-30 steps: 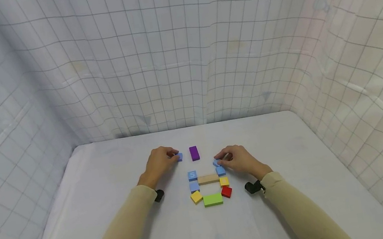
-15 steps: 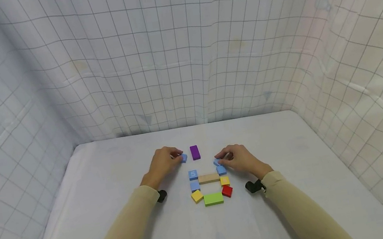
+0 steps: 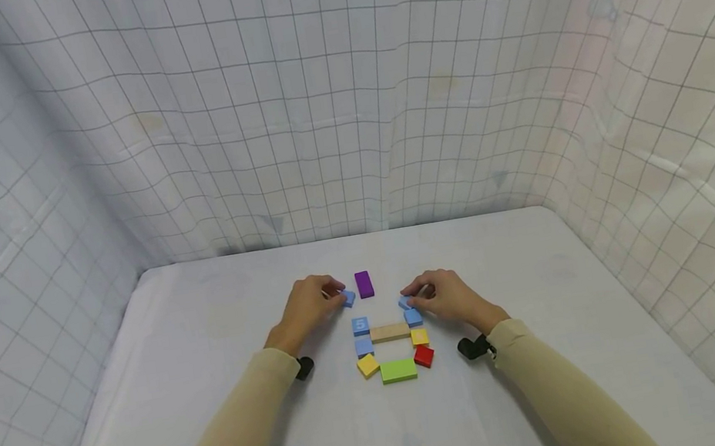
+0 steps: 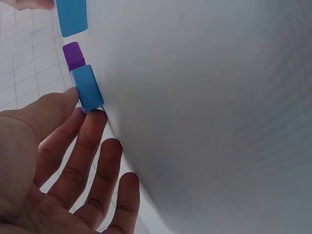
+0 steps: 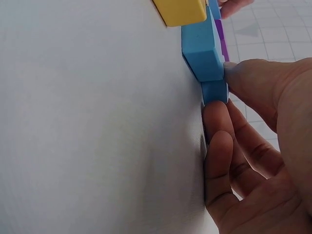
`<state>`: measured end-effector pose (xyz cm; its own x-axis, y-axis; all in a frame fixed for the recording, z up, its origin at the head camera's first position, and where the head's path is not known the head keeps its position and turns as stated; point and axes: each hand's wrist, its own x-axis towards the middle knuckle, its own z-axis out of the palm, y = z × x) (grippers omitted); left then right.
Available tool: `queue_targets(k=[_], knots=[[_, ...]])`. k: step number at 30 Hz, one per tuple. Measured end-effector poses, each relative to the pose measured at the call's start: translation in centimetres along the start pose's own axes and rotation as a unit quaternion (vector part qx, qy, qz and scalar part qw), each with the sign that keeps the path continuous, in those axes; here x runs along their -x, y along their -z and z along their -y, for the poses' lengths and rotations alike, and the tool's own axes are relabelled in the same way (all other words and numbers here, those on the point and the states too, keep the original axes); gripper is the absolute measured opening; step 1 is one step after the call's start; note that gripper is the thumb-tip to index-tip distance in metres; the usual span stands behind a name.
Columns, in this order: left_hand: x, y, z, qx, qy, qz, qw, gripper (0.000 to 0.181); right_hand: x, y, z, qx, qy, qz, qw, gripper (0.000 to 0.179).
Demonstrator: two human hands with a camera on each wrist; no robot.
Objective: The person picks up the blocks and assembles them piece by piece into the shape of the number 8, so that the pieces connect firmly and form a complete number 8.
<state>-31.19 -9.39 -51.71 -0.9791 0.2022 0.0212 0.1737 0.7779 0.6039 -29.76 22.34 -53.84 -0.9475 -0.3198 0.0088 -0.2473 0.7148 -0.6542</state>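
Observation:
Between thumb and fingertips, my left hand (image 3: 310, 310) pinches a small blue block (image 4: 87, 87) at the table's surface, just left of a purple block (image 3: 364, 284). My right hand (image 3: 446, 296) holds another blue block (image 5: 215, 91) by thumb and fingers, right behind a blue block (image 3: 413, 318) of the arrangement. A blue block marked 5 (image 3: 360, 325) stands on the left side, with a lighter blue block (image 3: 364, 347) in front of it. A plain wooden strip (image 3: 390, 333) lies between the two sides.
Nearer the person lie a yellow block (image 3: 368, 366), a green block (image 3: 398, 371) and a red block (image 3: 424, 356). A second yellow block (image 3: 420, 337) sits on the right side. The white table (image 3: 221, 291) ends at a hanging grid-patterned cloth (image 3: 317, 143).
My left hand has shifted a little right and toward the person with its blue block, which now sits nearer the arrangement. The right hand has stayed practically still.

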Motion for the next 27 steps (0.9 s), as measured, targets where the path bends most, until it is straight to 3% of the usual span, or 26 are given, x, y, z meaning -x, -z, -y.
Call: queue_targets(k=[27], knots=[[-0.01, -0.43, 0.44, 0.017, -0.043, 0.033, 0.9984, 0.023, 0.16, -0.03, 0.02, -0.005, 0.008, -0.004, 0.9999, 0.018]])
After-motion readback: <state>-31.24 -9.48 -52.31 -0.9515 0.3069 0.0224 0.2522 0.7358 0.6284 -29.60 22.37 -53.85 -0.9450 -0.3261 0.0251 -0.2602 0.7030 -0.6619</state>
